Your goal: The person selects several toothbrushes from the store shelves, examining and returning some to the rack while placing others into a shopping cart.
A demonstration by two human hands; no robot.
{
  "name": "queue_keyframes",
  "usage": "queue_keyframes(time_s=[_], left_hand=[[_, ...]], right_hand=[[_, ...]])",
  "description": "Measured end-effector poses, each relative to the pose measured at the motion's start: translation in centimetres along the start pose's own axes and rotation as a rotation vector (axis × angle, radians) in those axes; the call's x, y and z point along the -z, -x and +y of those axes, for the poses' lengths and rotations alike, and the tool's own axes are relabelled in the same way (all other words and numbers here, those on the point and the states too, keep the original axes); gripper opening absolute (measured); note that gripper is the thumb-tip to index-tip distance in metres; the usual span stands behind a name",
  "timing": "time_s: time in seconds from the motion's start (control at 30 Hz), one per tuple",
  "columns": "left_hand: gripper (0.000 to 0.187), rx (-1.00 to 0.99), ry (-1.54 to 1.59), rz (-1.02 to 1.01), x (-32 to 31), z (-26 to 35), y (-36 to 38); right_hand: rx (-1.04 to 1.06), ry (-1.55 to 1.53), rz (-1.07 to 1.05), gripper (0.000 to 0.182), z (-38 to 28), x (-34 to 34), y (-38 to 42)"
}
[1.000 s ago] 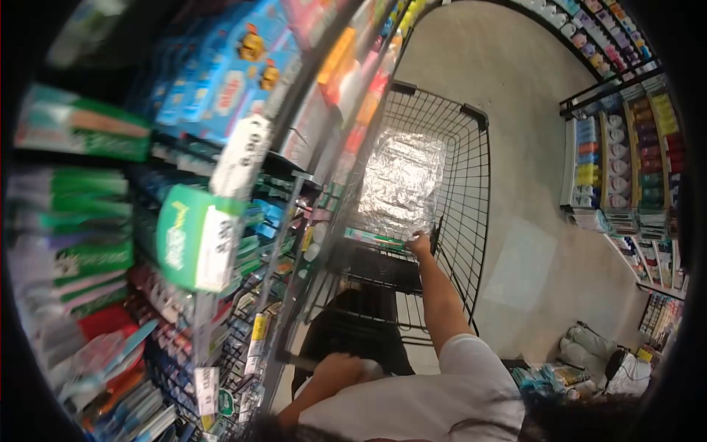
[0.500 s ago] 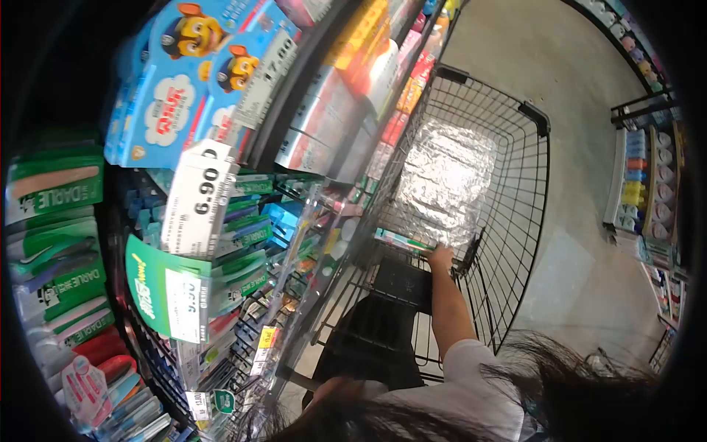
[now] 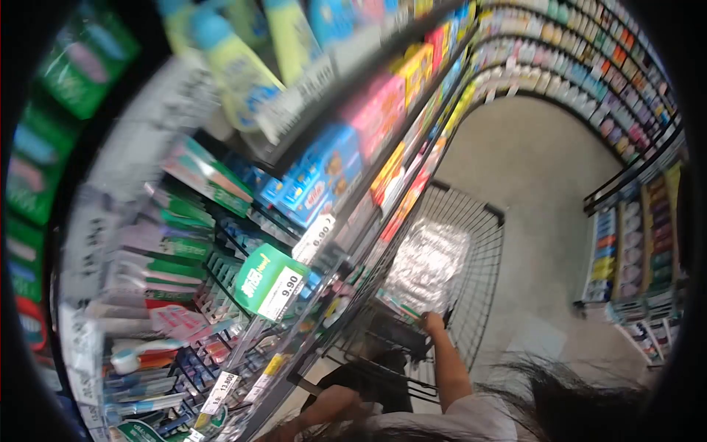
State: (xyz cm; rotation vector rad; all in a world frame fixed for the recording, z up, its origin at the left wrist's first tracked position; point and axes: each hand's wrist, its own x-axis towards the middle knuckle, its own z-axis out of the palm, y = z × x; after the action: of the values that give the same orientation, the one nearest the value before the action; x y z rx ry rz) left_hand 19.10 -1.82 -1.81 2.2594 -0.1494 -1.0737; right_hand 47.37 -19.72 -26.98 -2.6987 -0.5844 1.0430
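Observation:
My right hand [image 3: 433,323] reaches into a black wire shopping cart [image 3: 482,295]. Its fingers are closed at one end of a slim green and white package [image 3: 401,305]. Just beyond the hand, a shiny silver wrapped bundle [image 3: 429,261] lies in the cart. At the bottom, my left hand [image 3: 335,404] is near the cart's rear corner, beside the shelf; its fingers are blurred and I cannot make out anything in them.
Along the left stand shelves with green toothbrush packs [image 3: 177,272], blue boxes [image 3: 317,177] and a green 9.90 price sign [image 3: 269,283]. The cart's side runs close to the shelf edge. Bottles fill a curved shelf [image 3: 560,66] ahead; another display [image 3: 626,243] stands right.
The view has turned up, so more of the far shelves shows and the cart sits lower and further left. My left hand has come more into view. The package remains at my right hand.

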Motion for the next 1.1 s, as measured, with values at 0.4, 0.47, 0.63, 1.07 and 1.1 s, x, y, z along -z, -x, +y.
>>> queue_keyframes(time_s=[0.4, 0.47, 0.63, 1.07, 1.1], left_hand=[[0.052, -0.099, -0.031, 0.261, 5.0, 2.2, 2.4], [0.053, -0.083, -0.003, 0.277, 4.4, 1.6, 1.3], [0.055, -0.074, 0.026, 0.27, 4.6, 1.4, 0.6], [0.061, -0.045, 0.004, 0.302, 4.2, 1.2, -1.0], [0.062, -0.052, 0.004, 0.299, 4.3, 1.2, -1.1]], right_hand=[[0.524, -1.166, 0.162, 0.016, -18.5, 23.8, 17.5], [0.636, -1.13, 0.163, 0.016, -23.8, 26.1, 19.2], [0.868, -1.165, 0.107, 0.016, -31.7, 29.1, 19.2], [0.904, -1.296, 0.003, 0.021, -35.6, 29.5, 18.6], [0.894, -1.298, -0.008, 0.022, -35.7, 29.6, 18.6]])
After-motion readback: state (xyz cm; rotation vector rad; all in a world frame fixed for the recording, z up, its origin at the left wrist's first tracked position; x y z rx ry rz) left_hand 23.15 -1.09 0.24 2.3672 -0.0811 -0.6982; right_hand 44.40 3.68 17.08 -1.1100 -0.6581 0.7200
